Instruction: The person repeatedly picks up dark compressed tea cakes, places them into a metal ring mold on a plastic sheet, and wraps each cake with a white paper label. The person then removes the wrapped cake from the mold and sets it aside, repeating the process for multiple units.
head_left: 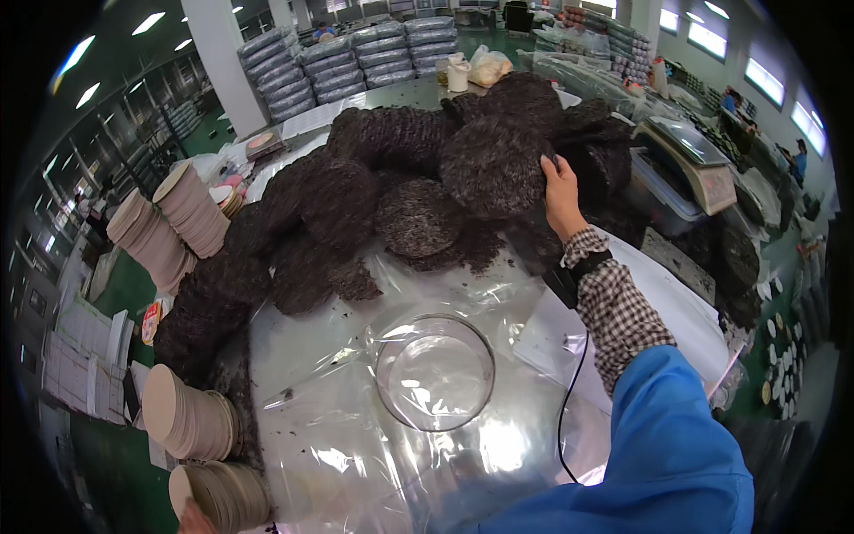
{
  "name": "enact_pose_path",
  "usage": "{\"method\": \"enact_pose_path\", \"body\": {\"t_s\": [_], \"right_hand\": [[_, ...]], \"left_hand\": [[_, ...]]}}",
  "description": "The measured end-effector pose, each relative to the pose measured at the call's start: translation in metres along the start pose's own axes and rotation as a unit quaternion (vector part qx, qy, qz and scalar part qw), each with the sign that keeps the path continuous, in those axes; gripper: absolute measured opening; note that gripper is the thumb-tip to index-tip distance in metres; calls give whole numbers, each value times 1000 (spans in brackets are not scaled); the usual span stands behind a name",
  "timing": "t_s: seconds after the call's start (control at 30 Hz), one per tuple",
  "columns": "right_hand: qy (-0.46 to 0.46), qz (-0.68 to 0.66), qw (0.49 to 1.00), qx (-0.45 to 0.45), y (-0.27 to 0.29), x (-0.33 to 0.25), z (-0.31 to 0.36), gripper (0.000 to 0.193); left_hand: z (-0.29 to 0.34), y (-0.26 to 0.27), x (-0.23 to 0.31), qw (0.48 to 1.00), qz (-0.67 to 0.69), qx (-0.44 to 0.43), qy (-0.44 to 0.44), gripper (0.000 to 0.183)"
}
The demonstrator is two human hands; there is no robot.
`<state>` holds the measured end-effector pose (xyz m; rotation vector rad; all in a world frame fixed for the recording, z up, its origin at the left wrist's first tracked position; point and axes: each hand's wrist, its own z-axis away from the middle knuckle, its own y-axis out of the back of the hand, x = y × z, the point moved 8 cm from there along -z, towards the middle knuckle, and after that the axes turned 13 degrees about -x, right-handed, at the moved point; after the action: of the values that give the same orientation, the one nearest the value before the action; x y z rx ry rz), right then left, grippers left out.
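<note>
My right hand (pixel 562 196) reaches across the table and grips the right edge of a dark round cake of what looks like dried seaweed (pixel 495 167), thumb on its near face. Other such cakes, one a greyer round (pixel 419 218), lie heaped around it. At the lower left edge a bit of my left hand (pixel 194 518) shows against a stack of round beige card discs (pixel 227 494); its fingers are mostly cut off. A clear round ring (pixel 434 372) lies on the plastic-covered table (pixel 311 427) before me.
More beige disc stacks (pixel 187 411) stand along the left side. A scale (pixel 689 160) sits by a clear plastic tub (pixel 663 189) at the right. A black cable (pixel 569 409) crosses the near right. Behind are piled bags (pixel 338 67) and a pillar (pixel 222 62); people work far right.
</note>
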<state>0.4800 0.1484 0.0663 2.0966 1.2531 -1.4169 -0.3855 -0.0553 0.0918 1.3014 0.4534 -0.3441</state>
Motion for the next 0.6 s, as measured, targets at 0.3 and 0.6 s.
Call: {"method": "enact_pose_path", "body": {"t_s": [0.3,0.6], "right_hand": [[56,249,896,-364,-116,-70,186,32],[106,617,437,-646,-171,-48,286,74]], "left_hand": [[-4,151,374,665,444,227,-556,35],[-71,158,446,896,151,-93,-407,118]]}}
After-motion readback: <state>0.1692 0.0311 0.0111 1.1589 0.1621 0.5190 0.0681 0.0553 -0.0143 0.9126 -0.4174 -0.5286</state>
